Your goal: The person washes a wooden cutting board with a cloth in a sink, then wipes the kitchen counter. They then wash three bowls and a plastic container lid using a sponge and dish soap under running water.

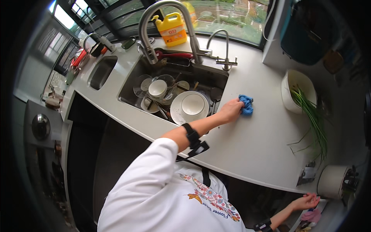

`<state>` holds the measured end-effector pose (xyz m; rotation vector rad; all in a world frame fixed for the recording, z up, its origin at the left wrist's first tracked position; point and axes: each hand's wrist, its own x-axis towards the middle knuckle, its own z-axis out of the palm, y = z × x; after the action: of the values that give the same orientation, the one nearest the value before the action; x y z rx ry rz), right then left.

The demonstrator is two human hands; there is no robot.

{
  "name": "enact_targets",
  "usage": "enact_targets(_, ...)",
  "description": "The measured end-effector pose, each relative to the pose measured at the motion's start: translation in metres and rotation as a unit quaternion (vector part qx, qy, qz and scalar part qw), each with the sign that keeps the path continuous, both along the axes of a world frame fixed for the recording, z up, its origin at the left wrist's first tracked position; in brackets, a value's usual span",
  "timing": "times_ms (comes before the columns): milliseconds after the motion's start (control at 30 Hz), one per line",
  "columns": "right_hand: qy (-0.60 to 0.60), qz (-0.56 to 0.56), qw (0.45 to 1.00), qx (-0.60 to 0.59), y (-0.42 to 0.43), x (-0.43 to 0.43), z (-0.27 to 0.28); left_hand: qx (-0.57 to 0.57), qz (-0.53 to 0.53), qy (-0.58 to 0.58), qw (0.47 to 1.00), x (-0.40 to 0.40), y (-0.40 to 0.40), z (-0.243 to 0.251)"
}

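My left hand (232, 110) grips a crumpled blue cloth (246, 105), pressed on the pale countertop (249, 145) just right of the sink. My right hand (307, 201) is low at the right, by the counter's front edge. Its fingers are loosely bent and apart, and nothing shows in them. Below it is an open drawer or shelf (298, 218) holding a pink item (311, 215), partly out of view. The steel sink (208, 76) holds a white bowl (192, 104) on a plate (178, 114), another white bowl (158, 88), glass dishes and utensils.
A tall arched faucet (143, 29) and a slim tap (227, 49) stand behind the sink, near a yellow detergent jug (173, 30). At right, green scallions (314, 121) hang from a white tub (289, 95). A pale canister (332, 181) and a small packet (307, 174) sit by the front corner.
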<state>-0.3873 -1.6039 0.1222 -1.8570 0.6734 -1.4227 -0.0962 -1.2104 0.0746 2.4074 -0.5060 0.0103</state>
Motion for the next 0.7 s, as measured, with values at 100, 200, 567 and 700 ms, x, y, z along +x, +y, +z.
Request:
enact_targets(100, 0.012, 0.198, 0.980, 0.006, 0.062, 0.065, -0.007, 0.037, 0.099, 0.022, 0.994, 0.018, 0.007, -0.008)
enact_targets(200, 0.090, 0.335, 0.935, 0.075, 0.136, 0.113, 0.001, -0.006, 0.108, 0.050, 0.993, -0.006, 0.031, 0.012)
enact_targets(567, 0.244, 0.594, 0.764, 0.066, 0.379, 0.217, 0.029, -0.443, 0.271, 0.156, 0.840, -0.098, 0.292, 0.045)
enact_targets(700, 0.267, 0.630, 0.726, 0.061, 0.441, 0.230, 0.018, -0.232, 0.456, -0.058, 0.857, -0.131, 0.420, 0.007)
